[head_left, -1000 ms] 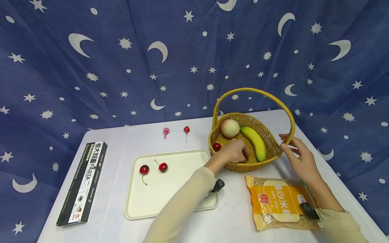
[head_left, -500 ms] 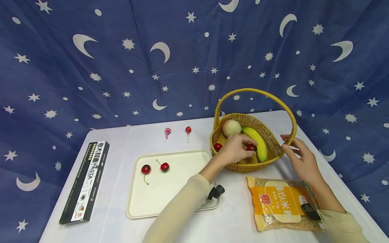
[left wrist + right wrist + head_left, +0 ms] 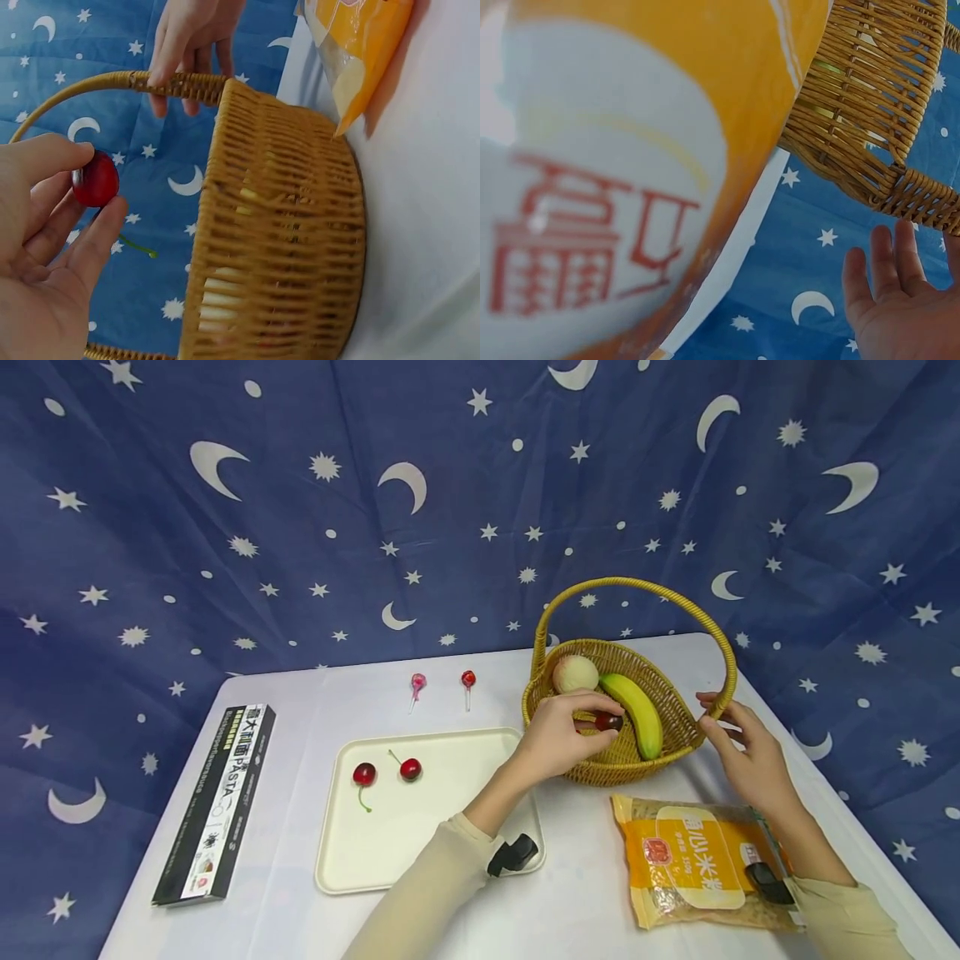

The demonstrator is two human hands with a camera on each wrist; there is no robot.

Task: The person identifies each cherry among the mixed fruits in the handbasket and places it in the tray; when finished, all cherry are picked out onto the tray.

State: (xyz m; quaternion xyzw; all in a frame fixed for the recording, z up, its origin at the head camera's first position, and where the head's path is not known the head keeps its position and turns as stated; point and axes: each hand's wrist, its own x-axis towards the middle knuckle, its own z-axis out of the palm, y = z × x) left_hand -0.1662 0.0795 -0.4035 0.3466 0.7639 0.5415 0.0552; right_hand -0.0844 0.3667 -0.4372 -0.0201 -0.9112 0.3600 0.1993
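Observation:
My left hand [image 3: 558,735] pinches a dark red cherry [image 3: 608,722] between thumb and fingertips, over the left part of the wicker basket [image 3: 611,773]. The green stem of this cherry [image 3: 97,180] hangs below the fingers in the left wrist view. Inside the basket lie a pale peach [image 3: 575,674] and a yellow banana [image 3: 637,717]. Another cherry in there is mostly hidden behind my left hand. At the basket's right end, my right hand [image 3: 750,758] grips the foot of the arched handle [image 3: 726,672], thumb on one side and fingers on the other.
A cream tray [image 3: 427,852] holds two stemmed cherries [image 3: 410,769]. Behind it lie a pink lollipop [image 3: 417,682] and a red lollipop [image 3: 468,679]. A black-and-white pasta box [image 3: 217,806] is at the left; an orange noodle bag [image 3: 693,864] lies under the right forearm.
The left hand has come up from the basket's bottom with the cherry, then drawn back to the left. The right hand stays at the handle.

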